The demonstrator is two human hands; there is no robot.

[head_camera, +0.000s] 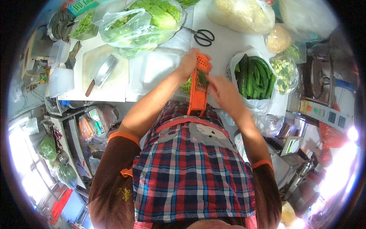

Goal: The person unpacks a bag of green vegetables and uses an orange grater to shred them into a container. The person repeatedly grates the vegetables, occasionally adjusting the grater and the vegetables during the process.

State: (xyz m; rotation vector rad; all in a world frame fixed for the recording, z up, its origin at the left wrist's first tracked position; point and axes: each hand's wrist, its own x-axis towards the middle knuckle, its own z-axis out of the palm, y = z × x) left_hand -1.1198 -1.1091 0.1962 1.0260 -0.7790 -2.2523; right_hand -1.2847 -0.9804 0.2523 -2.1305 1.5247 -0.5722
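My left hand (190, 63) grips the far end of an orange plastic grater (199, 86), which slopes with its near end against my checked apron. My right hand (224, 91) presses a dark green piece of vegetable, seemingly cucumber (203, 76), on the grater's blades; the fingertips are blurred. Green shreds (186, 86) lie under the grater, in what looks like a clear container mostly hidden by it. To the right, a white plastic bag (232, 61) holds several whole cucumbers (254, 77).
A cleaver (106, 71) lies on a cutting board (123, 61) at the left. Black-handled scissors (203, 37) lie beyond my hands. A clear plastic tray (137, 77) is beside my left forearm. Bagged lettuce (160, 17) and bagged noodle-like food (240, 14) stand at the back.
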